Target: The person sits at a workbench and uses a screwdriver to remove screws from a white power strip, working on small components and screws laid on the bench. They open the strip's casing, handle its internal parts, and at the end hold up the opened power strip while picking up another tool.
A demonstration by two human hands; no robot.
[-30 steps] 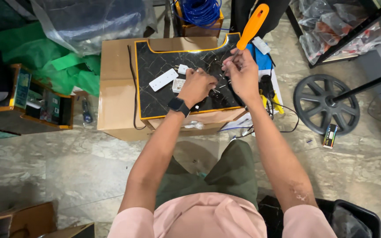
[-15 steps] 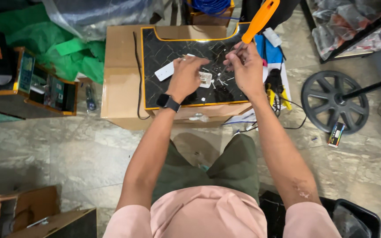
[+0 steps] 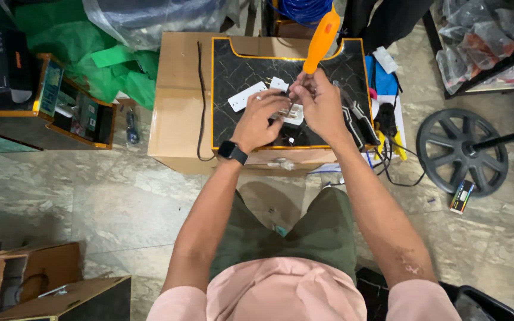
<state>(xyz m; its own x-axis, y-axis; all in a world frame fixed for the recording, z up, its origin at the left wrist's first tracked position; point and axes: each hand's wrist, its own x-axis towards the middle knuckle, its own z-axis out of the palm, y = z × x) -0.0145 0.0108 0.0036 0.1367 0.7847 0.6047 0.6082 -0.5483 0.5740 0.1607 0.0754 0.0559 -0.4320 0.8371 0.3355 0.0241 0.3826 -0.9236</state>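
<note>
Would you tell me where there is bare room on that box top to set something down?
The cardboard box is bare left of the black cable. The dark slab is crowded under both hands, and tools crowd its right edge.

Cluttered workshop, cardboard boxes (image 3: 176, 107), scattered tools (image 3: 358, 122)

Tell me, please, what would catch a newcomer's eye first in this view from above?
Probably the bright orange screwdriver handle, sticking up from the right hand above a black mat with a yellow border on a cardboard box. The left hand, with a dark watch on its wrist, meets it over small white parts. A black spoked wheel lies on the floor at right.
</note>
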